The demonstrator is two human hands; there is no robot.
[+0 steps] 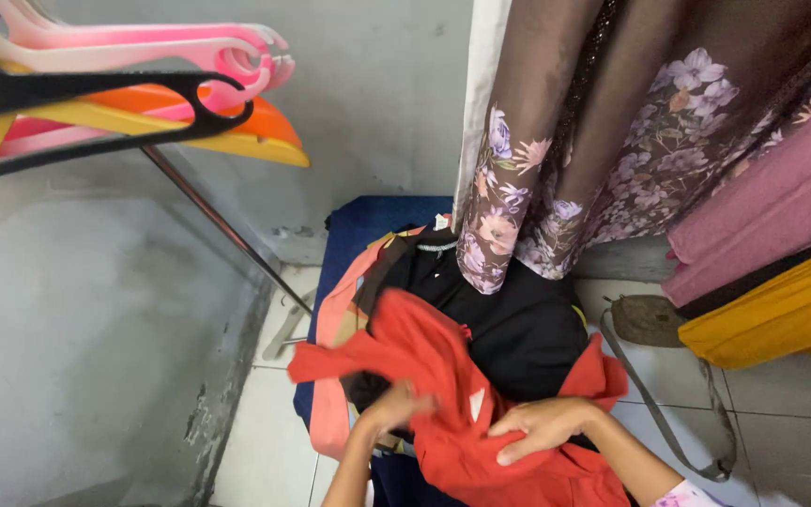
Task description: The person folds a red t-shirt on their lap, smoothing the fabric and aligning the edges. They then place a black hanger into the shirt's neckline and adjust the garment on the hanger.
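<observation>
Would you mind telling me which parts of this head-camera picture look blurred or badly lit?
Head view: left hand smeared by motion on the red garment; right hand sharper; hangers close and soft; light even, no glare.

Garment (443, 376) atop clothes pile (518, 329), hangers (143, 84) upper left, bag (650, 319) right.
</observation>
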